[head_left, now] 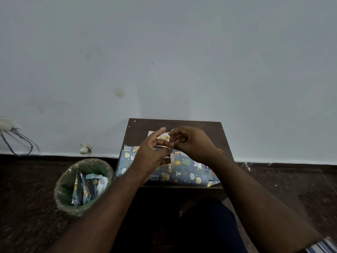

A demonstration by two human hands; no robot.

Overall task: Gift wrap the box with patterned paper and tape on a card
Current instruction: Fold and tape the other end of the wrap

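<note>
The box wrapped in blue animal-patterned paper (187, 170) lies along the near edge of a small dark wooden table (215, 132). Above it my left hand (151, 154) and my right hand (191, 143) meet. A pale strip of tape (172, 161) hangs down from where their fingertips come together; both hands pinch its upper end. Behind the hands a white card with orange pictures (162, 136) lies on the table, partly hidden by my fingers.
A lined waste bin (82, 185) holding scraps of patterned paper stands on the dark floor left of the table. Something orange (220, 150) peeks out behind my right wrist. A pale wall rises just behind the table, with cables (16, 141) at the far left.
</note>
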